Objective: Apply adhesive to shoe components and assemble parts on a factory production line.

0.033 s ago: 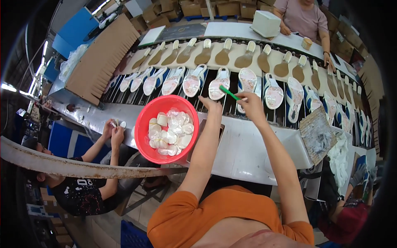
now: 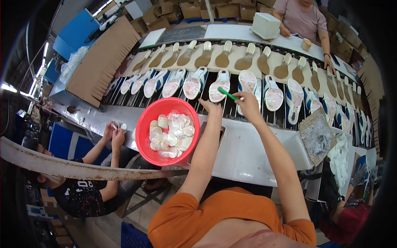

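I'm seeing strip lights (image 2: 7, 87) glowing far left, cardboard boxes (image 2: 194, 9) stacking up behind, blue panels (image 2: 74, 33) lining the wall.

Green brush (image 2: 227, 93) tilted over white sandal (image 2: 218, 86)

Orange short-sleeved top, bare forearms

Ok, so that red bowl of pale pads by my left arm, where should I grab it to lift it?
Take the red bowl by its rim on the near left side, probably with the left hand. The rim is bare all round and the bowl sits open side up, full of pale pads. Your left forearm blocks the right side, so come from the left.
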